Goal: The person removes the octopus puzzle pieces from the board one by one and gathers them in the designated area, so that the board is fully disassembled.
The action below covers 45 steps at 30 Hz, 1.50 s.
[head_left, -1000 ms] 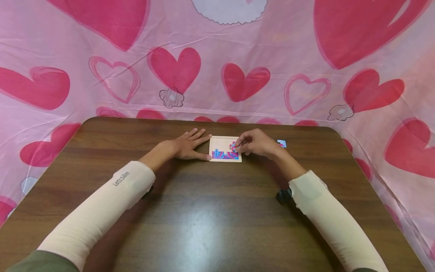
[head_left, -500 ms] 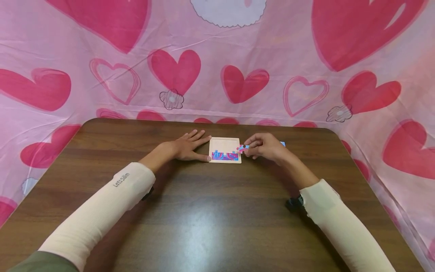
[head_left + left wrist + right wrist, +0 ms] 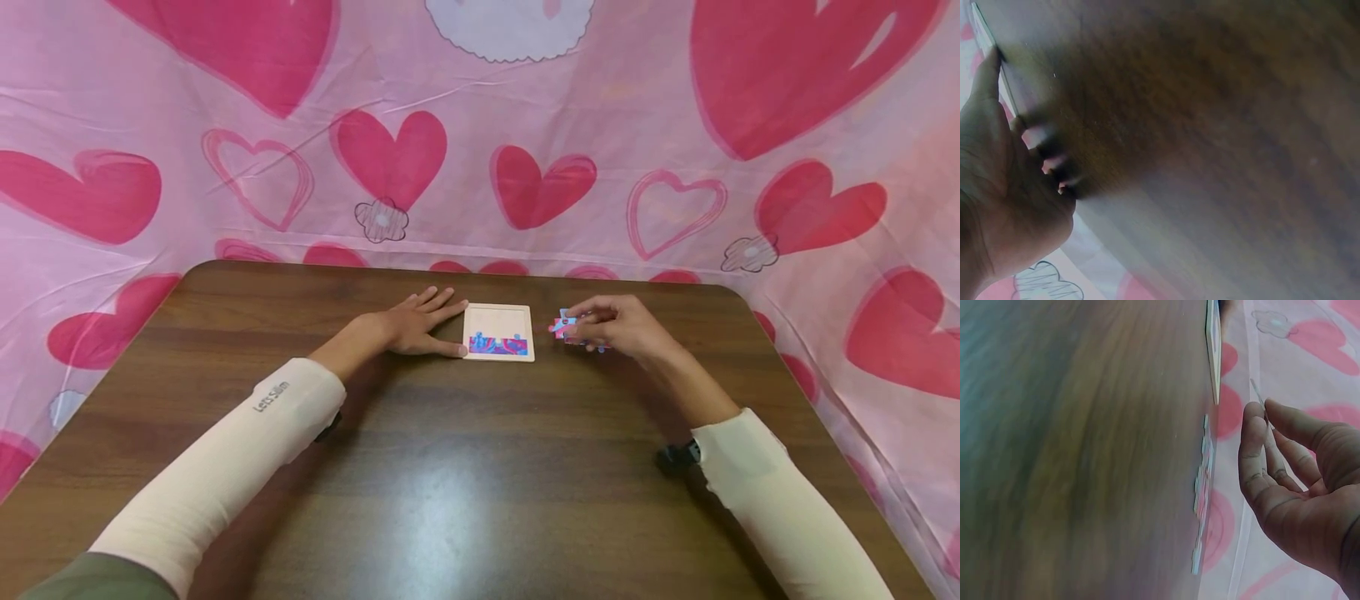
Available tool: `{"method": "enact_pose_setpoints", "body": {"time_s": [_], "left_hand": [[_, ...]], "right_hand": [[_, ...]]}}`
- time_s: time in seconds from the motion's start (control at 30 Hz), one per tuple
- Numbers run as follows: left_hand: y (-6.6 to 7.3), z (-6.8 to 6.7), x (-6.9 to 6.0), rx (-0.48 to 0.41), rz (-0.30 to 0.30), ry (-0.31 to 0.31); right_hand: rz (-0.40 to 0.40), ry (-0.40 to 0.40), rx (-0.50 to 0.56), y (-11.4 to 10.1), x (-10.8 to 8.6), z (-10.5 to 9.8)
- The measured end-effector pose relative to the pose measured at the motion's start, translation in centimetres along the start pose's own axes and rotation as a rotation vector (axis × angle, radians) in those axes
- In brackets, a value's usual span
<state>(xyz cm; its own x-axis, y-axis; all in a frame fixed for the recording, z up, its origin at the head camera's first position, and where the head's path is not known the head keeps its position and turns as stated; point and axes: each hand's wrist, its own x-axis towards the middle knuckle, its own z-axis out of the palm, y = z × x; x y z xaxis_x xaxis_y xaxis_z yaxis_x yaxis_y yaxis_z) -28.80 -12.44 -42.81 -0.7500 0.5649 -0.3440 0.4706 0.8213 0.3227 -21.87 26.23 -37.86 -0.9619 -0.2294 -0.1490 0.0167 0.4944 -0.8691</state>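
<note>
My left hand (image 3: 412,325) lies on the table with fingers spread, its thumb and index fingertip touching the left edge of a small wooden puzzle tray (image 3: 532,333). A row of joined blue, pink and purple jigsaw pieces (image 3: 498,346) fills the tray's near part; bare wood shows above it. To the right of the tray, my right hand (image 3: 626,325) pinches a jigsaw piece (image 3: 1257,390) between thumb and fingers, raised off the table. Loose jigsaw pieces (image 3: 1202,481) lie below it, mostly hidden by the hand in the head view.
The brown wood table (image 3: 450,467) has rounded far corners. Behind it hangs a pink cloth (image 3: 465,108) printed with hearts. A dark wrist camera (image 3: 678,457) sits at the right sleeve's cuff.
My right hand has moved right, from over the tray to above the loose pieces, with the jigsaw piece still pinched. The left hand and the tray have stayed in place.
</note>
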Motion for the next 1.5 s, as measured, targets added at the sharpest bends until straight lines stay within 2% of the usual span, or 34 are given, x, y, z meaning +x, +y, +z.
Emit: {"method": "enact_pose_setpoints", "body": {"time_s": [0.43,0.87,1.17,1.5], "left_hand": [[-0.1,0.1,0.3,0.004,-0.004,0.000],[0.0,0.1,0.2,0.018,-0.007,-0.002],[0.0,0.0,0.3,0.018,-0.009,-0.007],[0.0,0.1,0.3,0.020,-0.016,-0.010]], "right_hand": [[0.026,0.069,0.019,1.8,-1.1,-2.6],[0.021,0.065,0.069,3.4,-2.1,-4.7],[0.080,0.054,0.051,4.7,-2.5,-6.2],[0.205,0.053,0.021,5.3,-2.3,-6.9]]}}
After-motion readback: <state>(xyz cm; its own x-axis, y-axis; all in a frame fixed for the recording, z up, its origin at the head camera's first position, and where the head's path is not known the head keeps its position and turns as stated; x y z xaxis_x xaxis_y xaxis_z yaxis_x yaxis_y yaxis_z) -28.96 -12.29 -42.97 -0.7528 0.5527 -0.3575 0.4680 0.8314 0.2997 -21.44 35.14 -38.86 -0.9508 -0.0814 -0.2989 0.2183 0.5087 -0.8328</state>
